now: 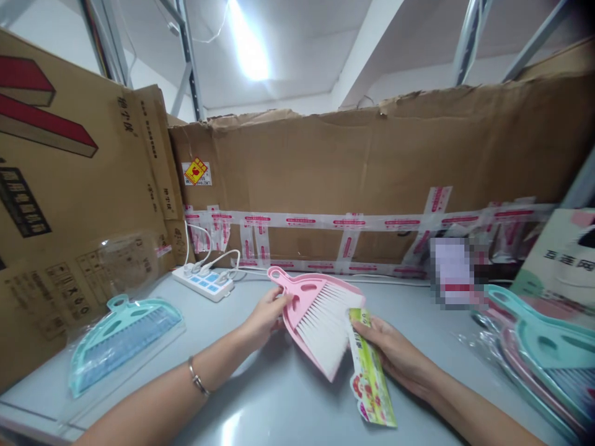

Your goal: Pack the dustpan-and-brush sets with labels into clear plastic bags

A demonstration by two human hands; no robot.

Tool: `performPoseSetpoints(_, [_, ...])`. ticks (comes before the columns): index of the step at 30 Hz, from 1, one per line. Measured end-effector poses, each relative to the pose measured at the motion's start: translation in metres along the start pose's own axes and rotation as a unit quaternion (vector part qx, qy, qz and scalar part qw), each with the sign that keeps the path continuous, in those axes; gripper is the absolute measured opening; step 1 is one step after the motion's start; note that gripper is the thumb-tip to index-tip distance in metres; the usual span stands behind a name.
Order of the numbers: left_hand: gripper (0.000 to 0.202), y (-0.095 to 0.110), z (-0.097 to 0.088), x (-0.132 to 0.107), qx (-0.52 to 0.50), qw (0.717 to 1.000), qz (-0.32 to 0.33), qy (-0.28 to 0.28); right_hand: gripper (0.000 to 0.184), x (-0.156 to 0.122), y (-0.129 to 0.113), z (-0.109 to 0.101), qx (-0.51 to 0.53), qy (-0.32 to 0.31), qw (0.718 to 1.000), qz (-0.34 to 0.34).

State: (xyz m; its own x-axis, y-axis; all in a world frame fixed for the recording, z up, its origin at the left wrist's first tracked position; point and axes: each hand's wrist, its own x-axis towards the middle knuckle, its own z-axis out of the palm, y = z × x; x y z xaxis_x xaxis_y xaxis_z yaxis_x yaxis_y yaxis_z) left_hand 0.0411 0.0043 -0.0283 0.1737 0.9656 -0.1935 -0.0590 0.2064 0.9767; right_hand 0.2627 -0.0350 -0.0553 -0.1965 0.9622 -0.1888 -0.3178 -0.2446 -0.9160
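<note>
A pink dustpan [297, 310] with a white-bristled brush [325, 325] nested in it is held up at the middle of the table. My left hand [268, 317] grips its left edge near the handle, fingers partly behind it. In my right hand [388, 344] is a green and yellow printed packet [372, 378], pinched near its upper end by the thumb. The packet hangs tilted beside the brush's right corner, overlapping it slightly. What the packet contains is hidden.
A bagged teal dustpan set [125, 337] lies left. More teal and pink sets [548, 341] are stacked right, near a blurred-out phone-like object [453, 269]. A white power strip [204, 282] with cables sits behind. Cardboard [325, 161] walls the back and left of the grey table [288, 415].
</note>
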Motion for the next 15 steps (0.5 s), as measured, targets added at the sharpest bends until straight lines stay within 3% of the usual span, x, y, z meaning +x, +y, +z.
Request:
performPoseSetpoints(2, [0.031,0.0,-0.006,0.005,-0.025,0.999,0.008,0.041,0.049,0.008,-0.005,-0.015,-0.029,0.066,0.997,-0.023])
performPoseSetpoints(4, [0.038,0.003,-0.015,0.006,-0.036,0.997,0.033,0.051,0.063,0.019,-0.011,-0.034,-0.079,0.188,0.976,-0.079])
performPoseSetpoints(6, [0.05,0.004,-0.022,0.005,-0.031,0.997,0.057,0.038,0.077,0.03,-0.016,-0.053,-0.161,0.327,0.917,-0.162])
performPoseSetpoints(8, [0.059,0.005,-0.024,0.002,-0.021,0.997,0.071,0.013,0.083,0.039,-0.018,-0.067,-0.233,0.42,0.845,-0.234])
performPoseSetpoints(10, [0.062,0.004,-0.022,-0.001,-0.015,0.997,0.07,-0.008,0.082,0.046,-0.018,-0.076,-0.275,0.446,0.813,-0.254])
performPoseSetpoints(15, [0.059,0.001,-0.021,-0.002,-0.003,0.998,0.061,-0.02,0.059,0.056,-0.015,-0.092,-0.353,0.46,0.787,-0.212])
